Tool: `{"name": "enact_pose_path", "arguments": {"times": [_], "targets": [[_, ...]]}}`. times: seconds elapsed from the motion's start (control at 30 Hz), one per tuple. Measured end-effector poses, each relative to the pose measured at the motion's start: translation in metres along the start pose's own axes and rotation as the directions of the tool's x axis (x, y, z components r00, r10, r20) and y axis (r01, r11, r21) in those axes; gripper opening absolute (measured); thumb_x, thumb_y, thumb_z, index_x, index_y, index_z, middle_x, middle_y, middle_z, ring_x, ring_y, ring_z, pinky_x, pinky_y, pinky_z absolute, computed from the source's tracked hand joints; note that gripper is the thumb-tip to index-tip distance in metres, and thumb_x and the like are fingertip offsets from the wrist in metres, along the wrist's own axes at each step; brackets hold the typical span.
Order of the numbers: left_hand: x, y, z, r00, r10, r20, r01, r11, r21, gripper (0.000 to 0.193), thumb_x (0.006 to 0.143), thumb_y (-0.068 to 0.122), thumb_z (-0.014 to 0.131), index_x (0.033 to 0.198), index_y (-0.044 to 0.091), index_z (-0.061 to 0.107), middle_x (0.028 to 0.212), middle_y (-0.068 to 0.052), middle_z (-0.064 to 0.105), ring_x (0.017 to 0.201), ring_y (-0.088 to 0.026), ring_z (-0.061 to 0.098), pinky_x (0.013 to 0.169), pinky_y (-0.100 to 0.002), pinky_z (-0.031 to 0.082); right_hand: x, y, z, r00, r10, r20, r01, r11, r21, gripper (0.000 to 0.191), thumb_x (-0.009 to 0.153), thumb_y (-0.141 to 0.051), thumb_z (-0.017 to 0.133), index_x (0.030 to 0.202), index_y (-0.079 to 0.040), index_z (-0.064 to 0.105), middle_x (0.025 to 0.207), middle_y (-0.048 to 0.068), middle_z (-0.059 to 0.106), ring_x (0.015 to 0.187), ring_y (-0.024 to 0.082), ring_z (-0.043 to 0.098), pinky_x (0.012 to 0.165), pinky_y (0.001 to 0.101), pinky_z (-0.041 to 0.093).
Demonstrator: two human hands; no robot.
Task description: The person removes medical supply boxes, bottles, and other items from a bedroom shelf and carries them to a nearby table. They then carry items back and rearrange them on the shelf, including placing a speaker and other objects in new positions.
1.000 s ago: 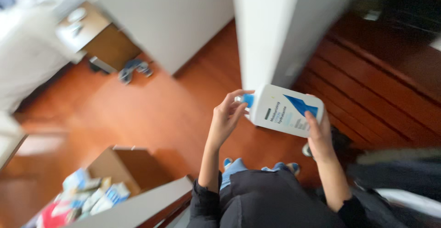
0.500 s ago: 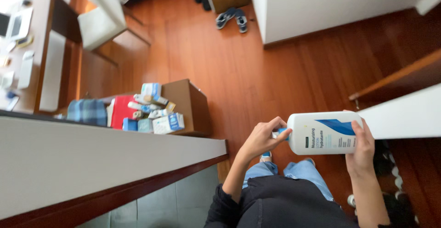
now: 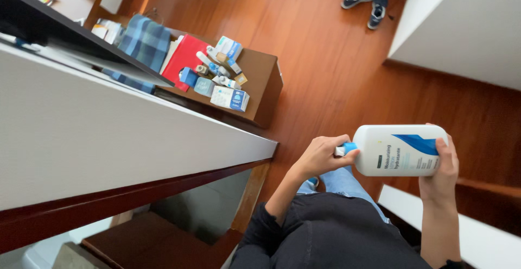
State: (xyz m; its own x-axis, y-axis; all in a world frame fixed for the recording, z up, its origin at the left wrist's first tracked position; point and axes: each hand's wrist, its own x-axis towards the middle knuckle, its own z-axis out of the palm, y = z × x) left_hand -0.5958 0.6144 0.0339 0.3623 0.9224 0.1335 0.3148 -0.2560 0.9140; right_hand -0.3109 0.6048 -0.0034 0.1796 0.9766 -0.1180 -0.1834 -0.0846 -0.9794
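1. The fingers [image 3: 332, 145] of the left hand [image 3: 320, 158] are curled tight around the blue pump top [image 3: 345, 149] of a white lotion bottle [image 3: 400, 151].
2. The right hand [image 3: 444, 166] wraps the bottle's base end, fingers closed on it.
3. The bottle lies on its side in the air, above the person's lap and the wooden floor [image 3: 325, 46].
4. Further off, a brown box [image 3: 260, 79] carries small packages [image 3: 229, 98], near a grey worktop [image 3: 108, 133]; a pair of shoes [image 3: 366, 0] lies well apart.
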Motion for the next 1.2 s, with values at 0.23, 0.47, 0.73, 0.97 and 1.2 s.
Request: {"name": "enact_pose_path", "arguments": {"times": [0.23,0.47,0.73,0.97,1.2], "targets": [[0.099,-0.002,0.022,0.999,-0.02,-0.042,0.021,1.0,0.006,0.039,0.095,0.05,0.066,0.089,0.012,0.066,0.067,-0.003,0.065,0.06,-0.02,0.066,0.059,-0.034,0.05,0.096,-0.008,-0.042,0.999,-0.002,0.049,-0.002,0.996,0.084,0.032,0.119,-0.036,0.045,0.129,-0.007,0.054,0.116,0.006,0.066,0.113,0.016,0.066,0.104,0.0355,0.052],[0.154,-0.004,0.039,0.974,0.034,-0.222,-0.056,0.994,-0.095,0.044,0.095,0.048,0.07,0.095,0.004,0.069,0.115,-0.008,0.066,0.09,-0.02,0.07,0.08,-0.031,0.059,0.176,-0.027,-0.051,0.99,0.122,0.071,-0.115,0.988,-0.099,0.034,0.121,-0.038,0.042,0.116,-0.006,0.053,0.107,0.006,0.067,0.109,0.016,0.07,0.097,0.0295,0.06],[0.162,-0.032,0.005,0.805,-0.339,-0.487,0.154,0.912,-0.381,0.039,0.097,0.03,0.071,0.121,0.0,0.07,0.113,-0.01,0.073,0.095,-0.015,0.07,0.085,-0.029,0.058,0.25,-0.017,0.042,0.863,0.29,0.413,-0.219,0.952,-0.212,0.041,0.113,-0.037,0.048,0.138,-0.005,0.051,0.12,0.007,0.063,0.108,0.014,0.061,0.089,0.0333,0.051],[0.172,-0.059,-0.06,0.62,-0.483,-0.619,0.251,0.869,-0.427,0.038,0.097,0.026,0.068,0.124,0.0,0.071,0.089,-0.005,0.071,0.082,-0.01,0.064,0.078,-0.026,0.055,0.308,-0.003,0.142,0.706,0.392,0.59,-0.196,0.908,-0.37,0.058,0.105,-0.037,0.051,0.151,-0.004,0.04,0.137,0.007,0.054,0.127,0.016,0.051,0.103,0.0343,0.044],[0.203,-0.097,-0.142,0.551,-0.48,-0.682,0.225,0.873,-0.432,0.039,0.097,0.026,0.066,0.126,0.001,0.071,0.085,-0.006,0.07,0.073,-0.008,0.06,0.07,-0.025,0.052,0.371,0.001,0.238,0.632,0.42,0.651,-0.029,0.853,-0.521,0.063,0.104,-0.034,0.053,0.156,-0.004,0.037,0.145,0.012,0.055,0.135,0.021,0.05,0.11,0.0357,0.04]]}}
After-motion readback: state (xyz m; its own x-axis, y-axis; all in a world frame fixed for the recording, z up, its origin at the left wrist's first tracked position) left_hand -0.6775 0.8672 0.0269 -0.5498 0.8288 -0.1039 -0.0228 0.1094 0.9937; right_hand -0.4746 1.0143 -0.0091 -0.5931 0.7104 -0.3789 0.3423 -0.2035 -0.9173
